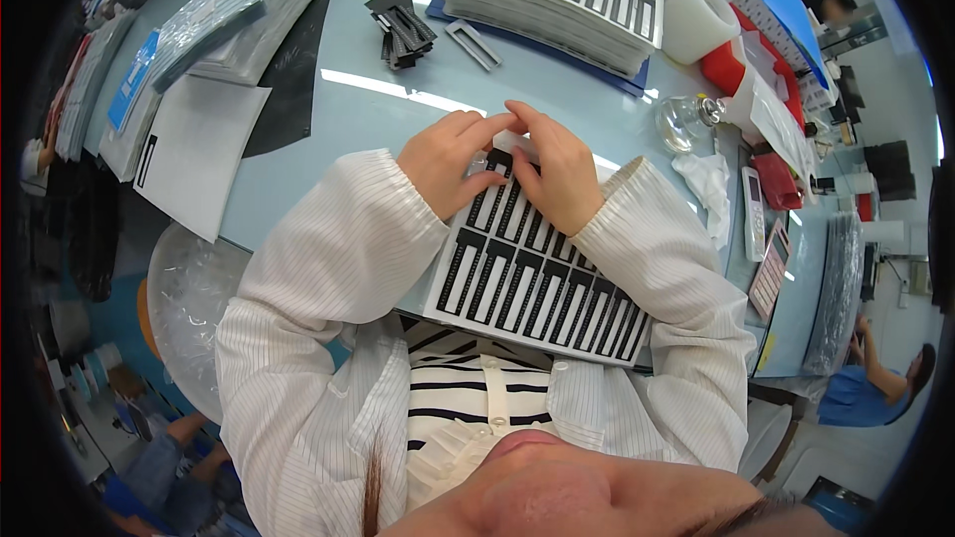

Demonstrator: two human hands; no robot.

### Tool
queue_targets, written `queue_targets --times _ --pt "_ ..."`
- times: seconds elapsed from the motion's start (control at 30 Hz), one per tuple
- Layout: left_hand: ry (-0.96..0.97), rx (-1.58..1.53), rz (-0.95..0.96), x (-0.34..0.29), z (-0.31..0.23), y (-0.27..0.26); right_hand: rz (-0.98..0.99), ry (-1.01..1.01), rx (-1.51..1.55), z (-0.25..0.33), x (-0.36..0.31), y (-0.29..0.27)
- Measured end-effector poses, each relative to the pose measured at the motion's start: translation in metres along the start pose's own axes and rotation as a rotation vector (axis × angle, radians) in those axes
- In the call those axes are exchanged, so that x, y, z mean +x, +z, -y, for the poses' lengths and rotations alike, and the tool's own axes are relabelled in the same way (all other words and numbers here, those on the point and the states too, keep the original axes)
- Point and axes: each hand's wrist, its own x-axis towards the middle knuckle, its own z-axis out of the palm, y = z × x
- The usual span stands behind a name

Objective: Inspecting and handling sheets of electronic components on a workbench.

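A white tray or sheet stack lies tilted at the table's near edge, close against my body. Rows of black slotted rectangular frames with white middles cover it. Both my hands are at its far end. My left hand is curled there, its thumb beside a black frame at the far left corner. My right hand bends in from the other side, thumb on the frames. The forefingers meet above a small clear or whitish piece. Exactly what the fingers pinch is hidden.
A loose pile of black frames and a single grey frame lie farther back. Behind stands a tall stack of filled sheets. At right are a glass bottle, tissue and calculator. Plastic-wrapped stacks stand left.
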Motion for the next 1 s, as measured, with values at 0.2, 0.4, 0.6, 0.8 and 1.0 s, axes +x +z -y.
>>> queue_targets --times 0.2,0.4,0.6,0.8,1.0 --pt "-0.022 -0.086 -0.009 0.002 -0.001 0.002 -0.002 0.018 0.083 -0.003 0.000 -0.001" --pt "-0.075 -0.113 -0.002 0.002 0.002 -0.002 -0.027 0.051 0.239 -0.004 0.005 0.001" --pt "-0.214 -0.103 -0.026 0.004 -0.006 -0.007 -0.040 0.066 0.237 -0.004 0.004 0.002" --pt "-0.122 0.029 0.006 0.004 -0.003 -0.008 -0.040 0.043 0.210 -0.004 0.003 0.002" --pt "-0.003 0.013 0.027 0.004 -0.004 -0.008 -0.039 0.000 0.154 -0.006 0.002 0.004"
